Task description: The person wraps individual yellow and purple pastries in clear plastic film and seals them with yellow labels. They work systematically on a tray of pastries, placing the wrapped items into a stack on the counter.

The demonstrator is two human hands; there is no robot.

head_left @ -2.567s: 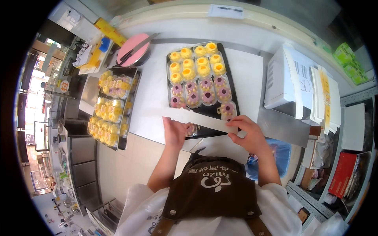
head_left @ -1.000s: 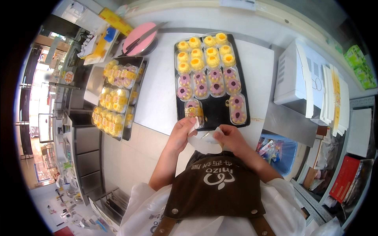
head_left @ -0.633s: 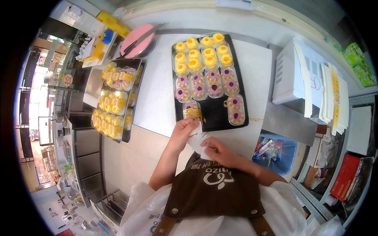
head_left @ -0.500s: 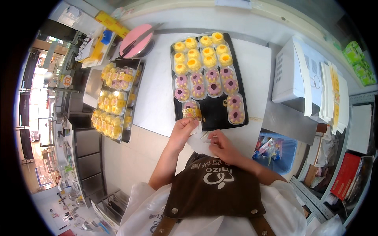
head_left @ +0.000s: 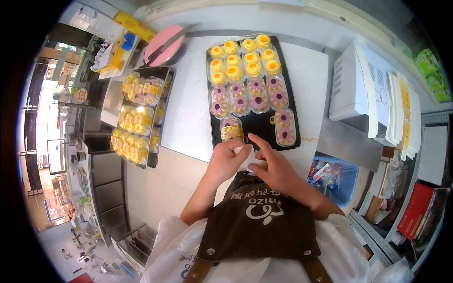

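My left hand point(head_left: 227, 162) is closed with its thumb and fingers pinching a small white paper sheet point(head_left: 247, 159) just in front of my apron. My right hand point(head_left: 274, 164) meets it from the other side. Its thumb presses at the paper and its index finger stretches forward over the tray's near edge. Just beyond the left hand, a clear box of purple-topped cakes point(head_left: 230, 128) wears a yellow printed band. It sits on a black baking tray point(head_left: 258, 128) with several other clear boxes, yellow cakes point(head_left: 234, 73) at the back and purple cakes point(head_left: 259, 102) nearer me.
At left, a second dark tray point(head_left: 152, 158) carries banded boxes of cakes point(head_left: 141, 120). A pink round board point(head_left: 165, 45) with a long knife lies behind it. On the right stand a white appliance point(head_left: 351, 85) and a blue bin point(head_left: 339, 181) below the table point(head_left: 188, 108).
My right hand has moved in against the left, and its index finger has stretched forward. The white paper, which hung lower between them, is now gathered up between both hands.
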